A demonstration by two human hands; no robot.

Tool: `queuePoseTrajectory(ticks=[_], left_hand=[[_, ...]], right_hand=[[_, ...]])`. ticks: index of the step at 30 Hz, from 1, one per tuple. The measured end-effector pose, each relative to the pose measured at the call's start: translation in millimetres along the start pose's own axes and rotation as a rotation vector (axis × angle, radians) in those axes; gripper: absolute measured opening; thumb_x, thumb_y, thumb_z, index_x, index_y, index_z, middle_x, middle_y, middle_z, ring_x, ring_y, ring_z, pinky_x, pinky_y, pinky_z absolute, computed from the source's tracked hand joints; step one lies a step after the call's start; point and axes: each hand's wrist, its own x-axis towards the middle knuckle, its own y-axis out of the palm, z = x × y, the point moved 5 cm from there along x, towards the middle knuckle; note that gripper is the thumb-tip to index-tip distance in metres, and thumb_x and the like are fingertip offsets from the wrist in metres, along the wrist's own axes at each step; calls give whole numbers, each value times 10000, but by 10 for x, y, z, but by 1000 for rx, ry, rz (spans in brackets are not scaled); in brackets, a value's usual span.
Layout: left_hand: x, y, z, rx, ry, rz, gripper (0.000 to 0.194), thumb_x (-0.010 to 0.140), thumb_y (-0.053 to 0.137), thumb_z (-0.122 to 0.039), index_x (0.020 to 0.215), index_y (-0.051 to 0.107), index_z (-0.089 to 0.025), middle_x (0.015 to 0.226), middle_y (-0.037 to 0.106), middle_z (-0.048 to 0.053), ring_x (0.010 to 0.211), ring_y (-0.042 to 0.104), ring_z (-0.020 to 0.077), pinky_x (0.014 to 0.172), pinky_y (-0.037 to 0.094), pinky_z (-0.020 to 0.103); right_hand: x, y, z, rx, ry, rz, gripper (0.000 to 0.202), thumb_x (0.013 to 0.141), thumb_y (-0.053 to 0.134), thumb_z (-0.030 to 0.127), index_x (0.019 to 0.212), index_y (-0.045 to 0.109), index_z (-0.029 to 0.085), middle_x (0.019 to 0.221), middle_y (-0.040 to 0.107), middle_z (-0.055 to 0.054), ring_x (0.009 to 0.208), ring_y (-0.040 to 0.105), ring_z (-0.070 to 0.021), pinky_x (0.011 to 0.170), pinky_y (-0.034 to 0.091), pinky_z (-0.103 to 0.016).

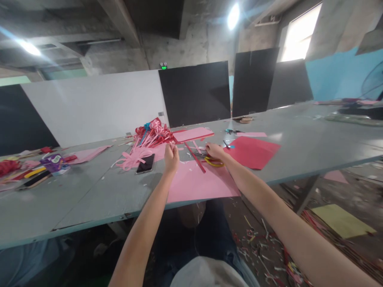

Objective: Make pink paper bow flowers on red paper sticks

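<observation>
The head camera looks from above the near edge of the grey table (308, 139), facing forward and down across it. Close to the table, its wide view takes in the wearer's lap (209, 229) below that edge, the black panel (196, 93) behind the table and the ceiling (68, 20) above.

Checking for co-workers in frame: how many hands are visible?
2: the left hand, just right of the phone, and the right hand, by the scissors. No others show, though some could be hidden behind the boards.
</observation>
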Motion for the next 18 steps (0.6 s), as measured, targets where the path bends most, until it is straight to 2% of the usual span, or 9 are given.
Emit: queuePoseTrajectory(ticks=[3,5,7,11,14,18], left_hand=[[-7,11,-2,-9,-14,19,335,818,471,-507,689,332,-230,591,391,-39,558,457,128,578,420,284],[-24,35,-13,2,-14,46,374,758,565,-503,675,326,-229,559,344,-63,504,411,104,531,388,257],[-39,47,-38,9,8,49,364,716,624,-476,708,366,-220,594,401,-58,522,436,97,538,392,247],[-45,22,-98,17,66,14,354,696,658,-445,851,457,-198,858,588,30,674,554,127,634,454,276],[-32,-13,-127,24,91,25,306,745,615,-437,876,474,-200,947,624,59,693,584,133,703,469,304],[-19,-32,-161,57,133,108,250,777,572,-427,848,468,-210,950,655,61,744,602,148,727,464,304]], right_hand=[[32,-19,135,49,-20,-1,252,937,375,267,915,598,150,835,650,-62,744,596,-151,697,441,-271],[15,-39,309,168,-94,-37,258,931,354,261,878,585,161,773,655,-50,675,580,-140,646,404,-248],[-40,-47,509,325,-181,-63,211,912,380,256,902,570,165,786,656,-44,674,571,-134,639,394,-239],[-187,-5,802,529,-230,-14,219,904,362,240,1017,533,162,840,651,-44,702,575,-123,667,425,-236],[-269,-8,905,564,-262,4,270,909,339,266,1109,493,171,899,645,-47,725,582,-119,689,441,-242],[-308,-30,908,579,-290,10,306,895,340,252,1160,481,192,900,639,-44,739,579,-132,705,446,-260]])
